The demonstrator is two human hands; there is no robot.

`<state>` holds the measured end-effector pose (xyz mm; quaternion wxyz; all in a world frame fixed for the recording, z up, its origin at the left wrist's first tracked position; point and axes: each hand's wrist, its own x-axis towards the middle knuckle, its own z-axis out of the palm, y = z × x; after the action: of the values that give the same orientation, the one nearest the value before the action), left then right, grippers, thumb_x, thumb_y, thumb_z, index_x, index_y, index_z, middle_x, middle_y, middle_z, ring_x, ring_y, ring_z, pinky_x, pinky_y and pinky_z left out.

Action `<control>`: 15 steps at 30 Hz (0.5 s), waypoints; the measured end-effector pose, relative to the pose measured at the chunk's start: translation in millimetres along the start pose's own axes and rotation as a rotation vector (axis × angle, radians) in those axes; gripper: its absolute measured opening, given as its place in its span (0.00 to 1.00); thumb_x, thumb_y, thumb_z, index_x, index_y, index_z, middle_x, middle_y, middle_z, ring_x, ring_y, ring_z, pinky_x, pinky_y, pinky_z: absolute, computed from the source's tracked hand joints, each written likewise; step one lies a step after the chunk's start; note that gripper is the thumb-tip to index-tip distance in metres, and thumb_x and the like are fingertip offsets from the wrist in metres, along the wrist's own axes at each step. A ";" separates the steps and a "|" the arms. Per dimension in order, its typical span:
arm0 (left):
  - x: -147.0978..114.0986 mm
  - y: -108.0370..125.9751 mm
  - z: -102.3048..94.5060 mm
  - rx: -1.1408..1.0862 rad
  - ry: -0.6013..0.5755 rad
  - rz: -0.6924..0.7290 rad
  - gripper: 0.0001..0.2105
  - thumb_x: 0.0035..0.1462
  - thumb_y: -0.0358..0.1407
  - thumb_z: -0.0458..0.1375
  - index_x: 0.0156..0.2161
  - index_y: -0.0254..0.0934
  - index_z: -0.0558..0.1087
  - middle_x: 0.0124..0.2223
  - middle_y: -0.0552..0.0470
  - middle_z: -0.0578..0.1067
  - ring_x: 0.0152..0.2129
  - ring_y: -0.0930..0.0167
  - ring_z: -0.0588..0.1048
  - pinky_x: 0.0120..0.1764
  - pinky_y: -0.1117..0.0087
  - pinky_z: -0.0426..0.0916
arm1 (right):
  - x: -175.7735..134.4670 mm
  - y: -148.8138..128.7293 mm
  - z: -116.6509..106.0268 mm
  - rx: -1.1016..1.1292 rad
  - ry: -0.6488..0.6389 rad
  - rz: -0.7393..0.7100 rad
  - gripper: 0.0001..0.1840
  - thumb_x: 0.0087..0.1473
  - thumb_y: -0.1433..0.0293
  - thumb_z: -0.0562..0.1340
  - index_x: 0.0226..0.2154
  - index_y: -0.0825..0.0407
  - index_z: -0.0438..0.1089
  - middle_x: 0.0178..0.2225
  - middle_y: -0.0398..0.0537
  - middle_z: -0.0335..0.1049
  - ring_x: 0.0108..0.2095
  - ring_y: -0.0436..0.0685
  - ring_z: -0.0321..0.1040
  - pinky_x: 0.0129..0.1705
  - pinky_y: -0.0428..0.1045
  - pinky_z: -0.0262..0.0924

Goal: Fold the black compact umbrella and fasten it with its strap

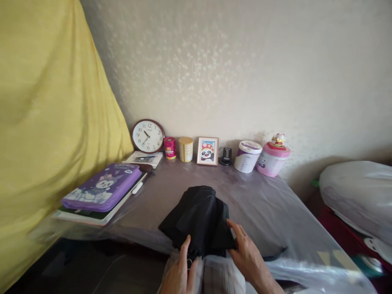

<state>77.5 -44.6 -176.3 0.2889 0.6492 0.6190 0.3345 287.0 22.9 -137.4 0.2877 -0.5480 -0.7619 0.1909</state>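
A black folding umbrella [196,216] lies at the table's front edge, its canopy loose and unwrapped, spread toward the back. My left hand [179,271] is closed around its near end, by the handle, which is mostly hidden under my fingers. On the other side, my right hand [246,251] grips the right edge of the black fabric between thumb and fingers. A dark flap of the cloth stretches to the right beyond my right wrist.
A purple zip case [104,185] rests on books at the left, beside a yellow curtain [55,122]. Along the wall stand a clock [148,136], a pink tin [170,148], a yellow canister [185,149], a framed panda picture [208,151], a white tub [247,157] and a pink tub [272,160].
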 end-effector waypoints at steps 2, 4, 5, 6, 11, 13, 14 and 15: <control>-0.6 -1.6 -2.4 0.000 -0.020 0.022 0.27 0.63 0.42 0.36 0.64 0.29 0.44 0.62 0.41 0.57 0.57 0.69 0.62 0.57 0.66 0.57 | 4.6 5.9 0.9 0.033 0.153 0.008 0.27 0.47 0.73 0.50 0.53 0.53 0.57 0.49 0.55 0.62 0.38 0.56 0.68 0.44 0.52 0.61; -1.3 -1.7 -4.0 -0.009 -0.032 0.018 0.26 0.64 0.41 0.36 0.64 0.30 0.42 0.62 0.42 0.57 0.58 0.71 0.59 0.57 0.67 0.55 | 10.8 6.6 0.3 0.133 0.229 0.082 0.22 0.54 0.63 0.51 0.50 0.53 0.59 0.43 0.54 0.64 0.30 0.54 0.68 0.37 0.51 0.63; -1.6 -1.1 -4.7 -0.021 -0.039 0.012 0.26 0.64 0.41 0.36 0.64 0.31 0.42 0.62 0.42 0.58 0.58 0.71 0.59 0.57 0.68 0.56 | 14.4 5.2 -0.4 0.228 0.222 0.131 0.24 0.54 0.58 0.52 0.50 0.54 0.58 0.41 0.53 0.65 0.27 0.53 0.67 0.34 0.51 0.64; -2.0 0.1 -5.6 -0.034 -0.044 0.003 0.26 0.64 0.41 0.36 0.64 0.31 0.42 0.61 0.42 0.59 0.57 0.71 0.61 0.56 0.68 0.58 | 18.1 3.2 -1.1 0.341 0.192 0.188 0.26 0.54 0.54 0.53 0.50 0.54 0.58 0.38 0.51 0.66 0.26 0.53 0.67 0.31 0.50 0.64; -3.5 8.0 -9.3 -0.069 0.007 -0.019 0.26 0.63 0.41 0.40 0.63 0.31 0.49 0.58 0.40 0.64 0.56 0.66 0.63 0.54 0.67 0.61 | 37.6 -3.6 -2.8 0.813 0.123 0.486 0.29 0.54 0.51 0.52 0.52 0.52 0.57 0.41 0.51 0.66 0.34 0.53 0.68 0.26 0.45 0.64; -3.6 9.1 -8.5 -0.068 0.042 -0.019 0.25 0.62 0.41 0.40 0.62 0.31 0.51 0.58 0.40 0.64 0.57 0.64 0.61 0.54 0.64 0.61 | 44.8 -2.7 -1.2 0.855 0.164 0.549 0.30 0.54 0.52 0.53 0.53 0.53 0.56 0.41 0.52 0.65 0.34 0.53 0.67 0.25 0.43 0.62; -3.7 8.7 -7.3 -0.070 0.062 -0.017 0.25 0.62 0.42 0.40 0.62 0.32 0.52 0.58 0.41 0.64 0.57 0.64 0.61 0.55 0.64 0.61 | 48.1 -1.9 0.2 0.844 0.181 0.568 0.31 0.54 0.52 0.55 0.54 0.54 0.55 0.39 0.52 0.66 0.32 0.52 0.67 0.23 0.43 0.61; -3.7 7.7 -5.6 -0.073 0.087 -0.010 0.25 0.62 0.42 0.41 0.62 0.33 0.52 0.58 0.42 0.64 0.57 0.64 0.61 0.55 0.64 0.61 | 51.2 -1.1 1.8 0.828 0.188 0.580 0.32 0.54 0.52 0.56 0.54 0.55 0.55 0.37 0.52 0.66 0.30 0.52 0.66 0.21 0.42 0.59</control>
<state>77.7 -48.9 -167.1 0.2872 0.6199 0.6216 0.3832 273.1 71.0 -126.4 0.4831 -0.5919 -0.4099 0.4982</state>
